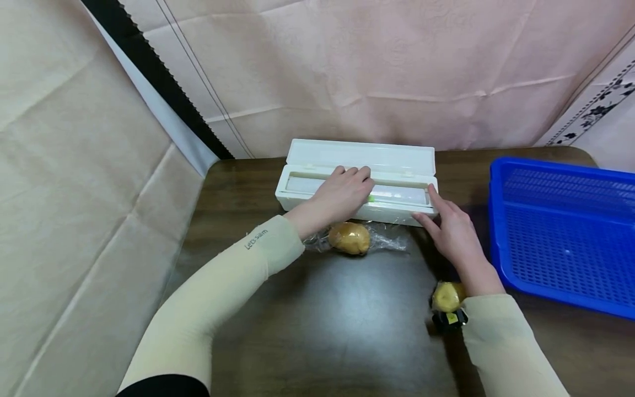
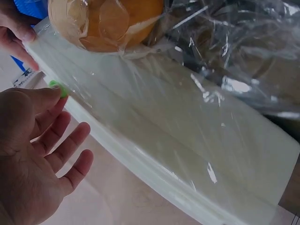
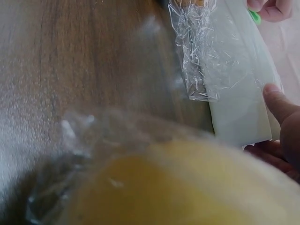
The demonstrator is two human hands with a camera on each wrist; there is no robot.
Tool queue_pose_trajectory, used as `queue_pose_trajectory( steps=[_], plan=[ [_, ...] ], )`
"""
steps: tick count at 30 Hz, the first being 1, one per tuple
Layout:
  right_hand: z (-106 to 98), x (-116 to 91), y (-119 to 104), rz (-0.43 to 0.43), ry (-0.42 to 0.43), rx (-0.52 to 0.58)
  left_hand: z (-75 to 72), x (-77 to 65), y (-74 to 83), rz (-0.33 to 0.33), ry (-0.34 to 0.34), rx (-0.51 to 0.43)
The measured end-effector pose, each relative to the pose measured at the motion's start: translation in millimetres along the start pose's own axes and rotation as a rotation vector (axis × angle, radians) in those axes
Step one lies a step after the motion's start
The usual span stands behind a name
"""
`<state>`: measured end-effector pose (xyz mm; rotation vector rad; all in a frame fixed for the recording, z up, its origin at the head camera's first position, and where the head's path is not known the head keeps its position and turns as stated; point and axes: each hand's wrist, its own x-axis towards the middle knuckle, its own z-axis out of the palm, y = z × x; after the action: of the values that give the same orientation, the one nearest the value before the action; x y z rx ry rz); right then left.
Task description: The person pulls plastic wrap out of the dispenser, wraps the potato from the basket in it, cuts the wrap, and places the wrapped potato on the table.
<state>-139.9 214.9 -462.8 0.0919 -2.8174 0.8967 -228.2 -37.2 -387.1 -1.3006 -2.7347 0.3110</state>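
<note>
A long white cling film dispenser (image 1: 317,199) lies at the back of the table, its lid (image 1: 361,156) raised. My left hand (image 1: 342,193) reaches over it. Thumb and index finger pinch a small green slide cutter (image 2: 58,88) on its front edge, while the other fingers are spread loosely. At the dispenser's right end, my right hand (image 1: 453,231) grips the corner, thumb on the front face. Clear film (image 2: 140,93) lies over the front face. Just before the dispenser sits a brownish-yellow, potato-like item (image 1: 349,238) with crumpled clear film (image 1: 389,241) around it.
A blue plastic basket (image 1: 560,264) stands on the right side of the table. Close by my right wrist is a yellow, film-wrapped roundish item (image 1: 446,296), large and blurred in the right wrist view. Pale cloth (image 1: 357,71) hangs behind the table's back edge.
</note>
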Motion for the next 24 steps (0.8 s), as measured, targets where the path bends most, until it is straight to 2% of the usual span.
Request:
queue_pose_trajectory(
  steps=[11,24],
  plan=[
    [-1,0,0,-0.002,-0.001,0.003,-1.5,-8.6,-10.6,0.017,-0.007,0.071],
    [-1,0,0,0.000,0.000,0.007,-4.8,-20.3,-24.3,0.026,-0.069,0.157]
  ],
)
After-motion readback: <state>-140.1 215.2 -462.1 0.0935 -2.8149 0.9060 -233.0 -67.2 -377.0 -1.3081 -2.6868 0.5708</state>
